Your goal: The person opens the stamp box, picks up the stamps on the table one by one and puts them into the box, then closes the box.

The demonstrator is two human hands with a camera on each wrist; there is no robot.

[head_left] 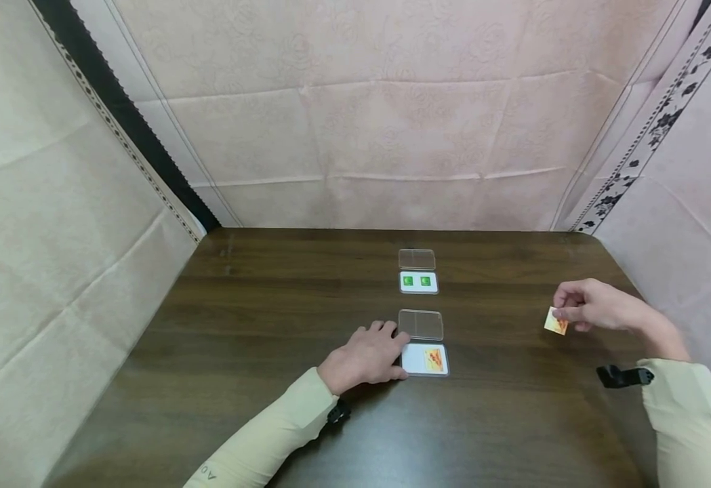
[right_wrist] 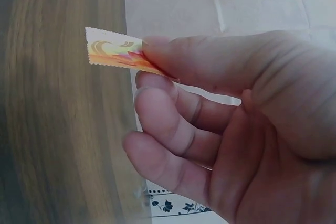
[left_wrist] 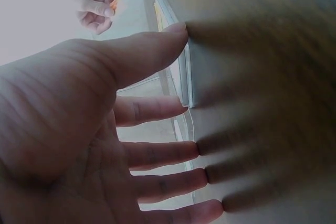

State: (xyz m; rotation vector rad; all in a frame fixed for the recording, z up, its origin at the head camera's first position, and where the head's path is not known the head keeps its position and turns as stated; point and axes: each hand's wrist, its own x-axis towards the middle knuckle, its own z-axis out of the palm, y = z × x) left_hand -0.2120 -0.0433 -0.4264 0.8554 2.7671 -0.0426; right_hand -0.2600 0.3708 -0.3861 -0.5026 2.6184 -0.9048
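My right hand (head_left: 599,310) pinches an orange and yellow postage stamp (right_wrist: 113,51) between thumb and forefinger, above the table's right side. Its toothed edges show in the right wrist view. My left hand (head_left: 364,356) rests on the table with fingers spread, the thumb and forefinger touching the left edge of the nearer flat plastic case (head_left: 415,360). That case lies open, its clear lid (head_left: 421,325) folded back away from me. A similar orange stamp (head_left: 434,360) lies in the right half of its white base; the left half is bare.
Behind it lies a second open case (head_left: 419,289) with two green stamps (head_left: 425,280) side by side and its clear lid (head_left: 417,259) folded back. Pale cloth (head_left: 392,135) hangs behind and beside the dark wooden table (head_left: 270,305).
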